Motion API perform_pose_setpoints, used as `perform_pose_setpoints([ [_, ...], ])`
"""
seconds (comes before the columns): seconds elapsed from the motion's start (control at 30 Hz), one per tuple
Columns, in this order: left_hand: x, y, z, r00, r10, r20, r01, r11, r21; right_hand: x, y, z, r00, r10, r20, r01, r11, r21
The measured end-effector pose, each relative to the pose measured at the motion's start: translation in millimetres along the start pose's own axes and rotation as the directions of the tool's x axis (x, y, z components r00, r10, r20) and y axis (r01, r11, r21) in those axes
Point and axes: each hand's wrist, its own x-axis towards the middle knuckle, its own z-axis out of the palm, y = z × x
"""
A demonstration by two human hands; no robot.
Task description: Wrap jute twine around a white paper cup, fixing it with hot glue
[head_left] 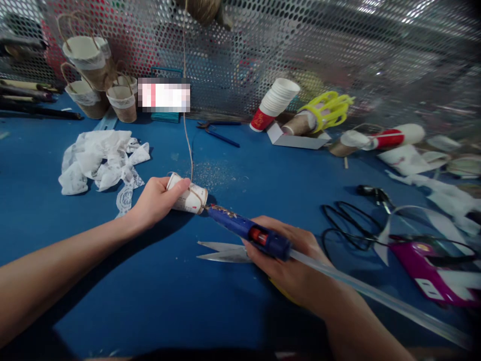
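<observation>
The person's right hand [291,273] is wrapped around a glue gun [233,223], a clear stick [338,277] trailing from its back. Scissors [221,254] lie partly under that hand on the blue table [180,306]. The left hand [160,198] grips a paper cup [185,201] lying sideways — its end at or just beside the gun's nozzle [206,207], a cord [187,138] running up from it. Left of the cup lies lace [95,155]; beyond are pliers [223,139] — then handled cups [123,104] and a cup stack [273,104] near a perforated screen [233,55].
</observation>
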Motion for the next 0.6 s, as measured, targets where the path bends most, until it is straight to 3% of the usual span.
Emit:
perform_pose_setpoints([
  [0.27,-0.5,2.1,0.0,1.000,-0.008,-0.016,0.008,1.000,0.004,3.3,-0.5,-1.2,0.999,-0.034,-0.038,0.033,0.999,-0.023],
  [0.6,-1.0,1.2,-0.6,1.000,-0.005,0.000,0.005,1.000,-0.022,7.0,-1.5,-1.1,0.999,0.046,-0.020,-0.046,0.999,0.003],
])
